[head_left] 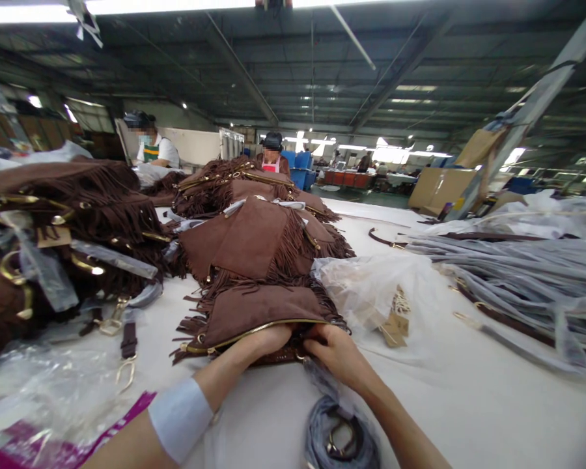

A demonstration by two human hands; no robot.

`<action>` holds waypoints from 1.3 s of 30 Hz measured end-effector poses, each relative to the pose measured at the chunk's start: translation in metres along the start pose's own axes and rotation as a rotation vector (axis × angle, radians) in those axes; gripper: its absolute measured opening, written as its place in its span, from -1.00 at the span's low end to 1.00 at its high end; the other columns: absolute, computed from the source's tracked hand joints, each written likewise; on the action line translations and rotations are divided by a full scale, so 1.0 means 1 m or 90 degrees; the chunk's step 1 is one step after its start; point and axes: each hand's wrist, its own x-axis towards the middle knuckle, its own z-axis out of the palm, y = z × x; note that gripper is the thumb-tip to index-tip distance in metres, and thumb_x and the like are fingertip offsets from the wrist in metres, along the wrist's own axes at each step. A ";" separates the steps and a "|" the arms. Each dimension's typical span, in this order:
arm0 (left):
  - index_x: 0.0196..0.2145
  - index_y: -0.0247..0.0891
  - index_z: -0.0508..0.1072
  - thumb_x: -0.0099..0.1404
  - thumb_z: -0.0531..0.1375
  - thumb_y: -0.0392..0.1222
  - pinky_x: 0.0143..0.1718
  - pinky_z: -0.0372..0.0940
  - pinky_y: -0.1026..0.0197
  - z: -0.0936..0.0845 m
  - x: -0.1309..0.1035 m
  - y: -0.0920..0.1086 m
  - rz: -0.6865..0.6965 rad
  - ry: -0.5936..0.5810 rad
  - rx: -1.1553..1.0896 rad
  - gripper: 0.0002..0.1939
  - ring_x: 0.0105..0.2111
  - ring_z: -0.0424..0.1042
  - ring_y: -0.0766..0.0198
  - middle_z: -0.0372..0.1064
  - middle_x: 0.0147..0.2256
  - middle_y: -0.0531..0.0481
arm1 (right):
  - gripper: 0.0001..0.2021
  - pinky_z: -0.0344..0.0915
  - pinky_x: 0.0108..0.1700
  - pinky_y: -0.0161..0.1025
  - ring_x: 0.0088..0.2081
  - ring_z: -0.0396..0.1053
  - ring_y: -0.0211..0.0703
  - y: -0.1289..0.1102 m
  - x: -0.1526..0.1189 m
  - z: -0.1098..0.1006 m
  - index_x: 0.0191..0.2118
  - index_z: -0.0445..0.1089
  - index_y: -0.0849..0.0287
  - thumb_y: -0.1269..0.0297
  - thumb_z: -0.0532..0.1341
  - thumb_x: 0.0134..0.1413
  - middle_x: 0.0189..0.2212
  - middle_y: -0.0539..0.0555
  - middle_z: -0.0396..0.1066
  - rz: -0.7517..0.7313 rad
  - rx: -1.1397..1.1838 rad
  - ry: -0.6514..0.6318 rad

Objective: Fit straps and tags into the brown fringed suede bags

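A brown fringed bag (268,306) lies on the white table in front of me, its gold zipper unzipped along the near edge. My left hand (272,340) reaches into the zipper mouth, so its fingers are hidden inside. At the right end of that mouth, my right hand (329,348) has its fingers curled at the bag's edge; the fingertips are partly hidden, and whatever they pinch does not show clearly. Just below, a coiled strap (342,436) in grey wrapping with a metal ring rests on the table, a wrapped length running up towards my right hand.
More brown fringed bags (244,238) are piled beyond, with another heap (78,195) at left. Wrapped straps (512,273) spread at right. A plastic bag with cardboard tags (395,329) lies right of my hands. Two people (156,150) are across the table.
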 end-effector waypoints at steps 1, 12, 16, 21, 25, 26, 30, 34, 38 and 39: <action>-0.06 -0.14 0.44 0.33 0.07 -0.28 0.04 0.27 0.07 -0.001 -0.004 0.002 0.001 -0.006 0.016 -0.72 -0.02 0.35 0.11 0.43 -0.04 -0.04 | -0.83 0.24 -0.49 -0.32 -0.53 0.34 -0.19 -0.001 -0.004 -0.006 -0.35 0.47 0.21 0.34 0.14 -0.06 -0.55 -0.02 0.42 0.002 0.023 -0.039; -0.49 -0.24 0.39 0.22 0.04 -0.32 -0.45 0.08 0.27 -0.026 -0.027 0.048 0.094 -0.102 0.383 -0.81 -0.48 0.28 0.26 0.38 -0.49 0.00 | -0.66 0.39 -0.38 -0.33 -0.45 0.43 -0.26 -0.008 -0.020 -0.046 -0.27 0.44 0.20 0.04 0.38 -0.07 -0.41 0.03 0.49 0.020 0.476 -0.187; -0.48 -0.26 0.36 0.18 0.05 -0.30 -0.38 0.15 0.30 -0.027 -0.023 0.054 0.106 -0.084 0.229 -0.86 -0.42 0.30 0.29 0.38 -0.45 0.03 | -0.56 0.40 -0.10 -0.16 -0.17 0.49 -0.09 -0.004 -0.020 -0.045 -0.15 0.43 0.17 -0.01 0.41 -0.08 -0.19 0.14 0.49 -0.044 0.613 -0.185; -0.39 -0.23 0.22 0.16 0.03 -0.18 -0.59 0.11 0.37 -0.018 -0.015 0.038 -0.041 -0.140 -0.094 -0.92 -0.54 0.36 0.34 0.40 -0.44 0.02 | -0.65 0.46 -0.23 -0.21 -0.30 0.52 -0.14 -0.002 -0.016 -0.032 -0.31 0.43 0.16 0.00 0.42 -0.08 -0.34 0.08 0.54 -0.017 0.546 -0.075; -0.39 -0.25 0.25 0.08 0.07 -0.19 -0.63 0.13 0.39 -0.005 -0.011 0.023 -0.046 -0.116 -0.137 -0.88 -0.62 0.30 0.39 0.29 -0.57 0.13 | -0.58 0.46 -0.40 -0.27 -0.46 0.50 -0.18 0.000 -0.011 -0.023 -0.39 0.41 0.18 -0.10 0.42 -0.16 -0.46 0.04 0.53 0.002 0.510 -0.002; -0.40 -0.26 0.28 0.06 0.07 -0.20 -0.63 0.14 0.39 -0.003 -0.010 0.020 -0.038 -0.104 -0.137 -0.88 -0.63 0.28 0.40 0.26 -0.60 0.14 | -0.56 0.46 -0.41 -0.28 -0.47 0.49 -0.18 0.000 -0.010 -0.021 -0.39 0.41 0.18 -0.11 0.42 -0.17 -0.47 0.05 0.53 0.002 0.508 0.006; -0.42 -0.29 0.32 0.07 0.08 -0.22 -0.60 0.15 0.37 0.002 -0.010 0.015 -0.021 -0.069 -0.124 -0.89 -0.62 0.26 0.37 0.24 -0.61 0.13 | -0.53 0.42 -0.49 -0.32 -0.54 0.47 -0.21 0.006 -0.007 -0.018 -0.36 0.40 0.18 -0.17 0.38 -0.15 -0.52 0.02 0.51 -0.012 0.501 0.040; -0.46 -0.29 0.33 0.12 0.06 -0.24 -0.51 0.15 0.34 0.003 -0.012 0.016 0.038 -0.024 -0.033 -0.91 -0.54 0.23 0.36 0.25 -0.55 0.11 | -0.55 0.32 -0.59 -0.38 -0.64 0.38 -0.28 0.012 -0.008 -0.016 -0.34 0.37 0.17 -0.18 0.30 -0.01 -0.60 -0.04 0.44 -0.069 0.453 0.068; -0.46 -0.29 0.33 0.13 0.04 -0.25 -0.47 0.14 0.33 0.003 -0.013 0.018 0.054 -0.003 0.018 -0.90 -0.50 0.23 0.35 0.25 -0.52 0.11 | -0.59 0.29 -0.58 -0.40 -0.65 0.36 -0.30 0.014 -0.009 -0.014 -0.34 0.35 0.16 -0.15 0.19 0.14 -0.60 -0.05 0.41 -0.104 0.378 0.067; -0.45 -0.29 0.33 0.13 0.04 -0.25 -0.47 0.13 0.33 0.003 -0.014 0.018 0.052 -0.005 0.018 -0.90 -0.51 0.24 0.35 0.25 -0.52 0.11 | -0.59 0.29 -0.59 -0.40 -0.65 0.36 -0.30 0.014 -0.009 -0.013 -0.35 0.34 0.16 -0.14 0.17 0.16 -0.61 -0.06 0.41 -0.109 0.359 0.064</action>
